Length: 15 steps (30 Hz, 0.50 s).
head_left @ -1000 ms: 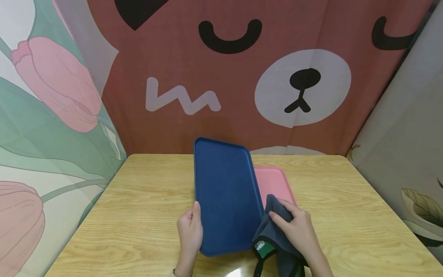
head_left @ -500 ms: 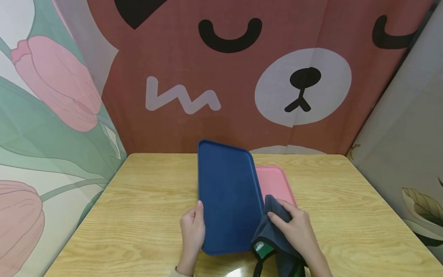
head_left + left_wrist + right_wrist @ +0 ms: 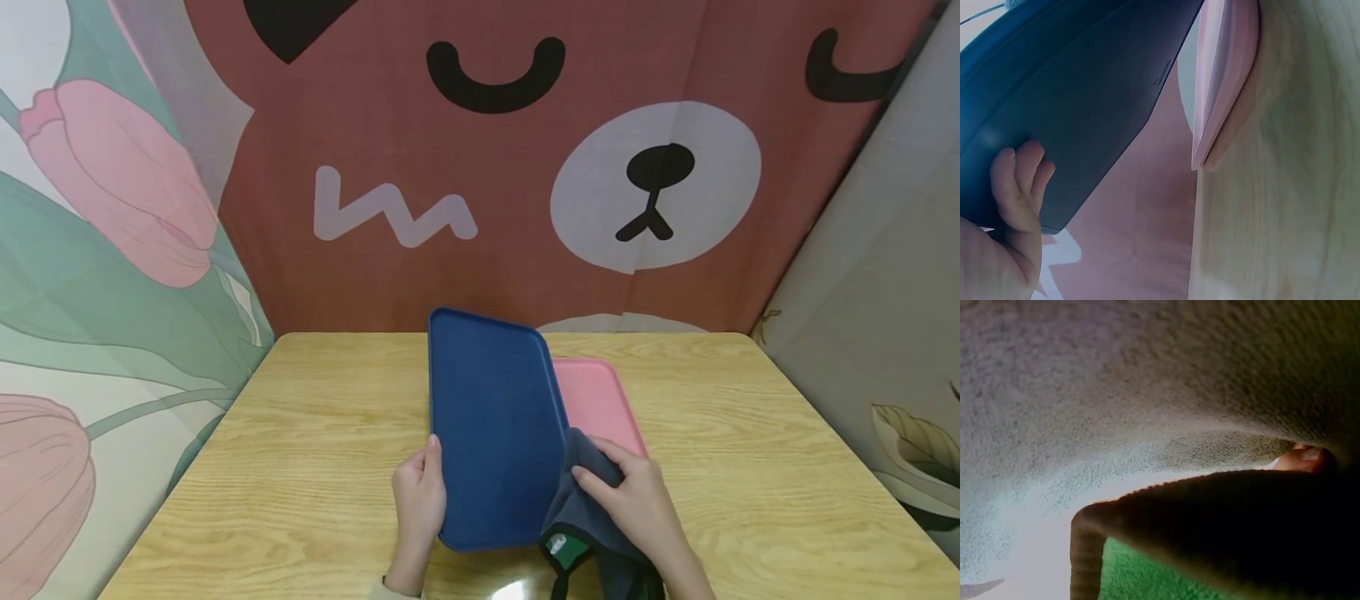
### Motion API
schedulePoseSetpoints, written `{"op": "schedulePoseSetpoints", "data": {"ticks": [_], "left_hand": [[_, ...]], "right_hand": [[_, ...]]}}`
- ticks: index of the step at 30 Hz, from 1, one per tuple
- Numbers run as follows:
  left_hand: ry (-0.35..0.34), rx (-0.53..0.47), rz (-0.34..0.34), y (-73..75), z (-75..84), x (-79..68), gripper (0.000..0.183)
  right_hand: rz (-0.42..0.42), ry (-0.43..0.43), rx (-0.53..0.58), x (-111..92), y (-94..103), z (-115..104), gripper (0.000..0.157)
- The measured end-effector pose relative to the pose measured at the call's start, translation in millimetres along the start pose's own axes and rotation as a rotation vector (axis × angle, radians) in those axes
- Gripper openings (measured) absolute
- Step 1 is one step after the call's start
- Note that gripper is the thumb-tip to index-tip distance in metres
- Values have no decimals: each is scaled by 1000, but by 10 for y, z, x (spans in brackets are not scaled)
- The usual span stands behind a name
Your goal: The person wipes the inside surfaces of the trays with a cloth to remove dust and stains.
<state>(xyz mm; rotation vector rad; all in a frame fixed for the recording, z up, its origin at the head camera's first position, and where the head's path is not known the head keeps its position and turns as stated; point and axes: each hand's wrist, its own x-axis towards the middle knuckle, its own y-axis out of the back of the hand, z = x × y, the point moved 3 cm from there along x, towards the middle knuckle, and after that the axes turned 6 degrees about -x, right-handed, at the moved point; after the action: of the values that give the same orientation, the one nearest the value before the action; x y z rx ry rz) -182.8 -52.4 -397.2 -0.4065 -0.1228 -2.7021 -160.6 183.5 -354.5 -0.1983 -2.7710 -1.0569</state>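
My left hand [image 3: 422, 492] grips the left edge of a blue rectangular tray [image 3: 495, 425], thumb along the rim. In the left wrist view, fingers [image 3: 1025, 165] of that hand lie against the tray's underside. The tray is raised and tilted above the table. A grey-blue cloth [image 3: 588, 500] with black trim, a green patch and a loop hangs from my right hand [image 3: 637, 500], which pinches it against the tray's lower right edge. Close-up cloth [image 3: 1116, 394] fills most of the right wrist view, where only a fingertip [image 3: 1300, 459] of the hand shows.
A pink tray [image 3: 596, 396] lies on the wooden table [image 3: 300, 467] behind the blue one, partly hidden by it and the cloth. A brown bear-print curtain [image 3: 375, 283] hangs along the table's back edge, with patterned curtains at both sides.
The blue tray and my left hand have shifted slightly right, and the tray's top has dropped a little. My right hand has slid a little left and down with the cloth.
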Motion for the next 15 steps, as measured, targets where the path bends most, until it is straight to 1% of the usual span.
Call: {"op": "schedulePoseSetpoints", "data": {"ticks": [3, 10, 15], "left_hand": [[18, 5, 1, -4, -24, 10, 49], [56, -1, -8, -16, -47, 19, 49], [73, -4, -18, -27, -70, 33, 49]], "right_hand": [[-8, 7, -2, -7, -18, -11, 33], [-4, 23, -59, -30, -50, -30, 35], [2, 44, -56, -36, -79, -44, 33]]}}
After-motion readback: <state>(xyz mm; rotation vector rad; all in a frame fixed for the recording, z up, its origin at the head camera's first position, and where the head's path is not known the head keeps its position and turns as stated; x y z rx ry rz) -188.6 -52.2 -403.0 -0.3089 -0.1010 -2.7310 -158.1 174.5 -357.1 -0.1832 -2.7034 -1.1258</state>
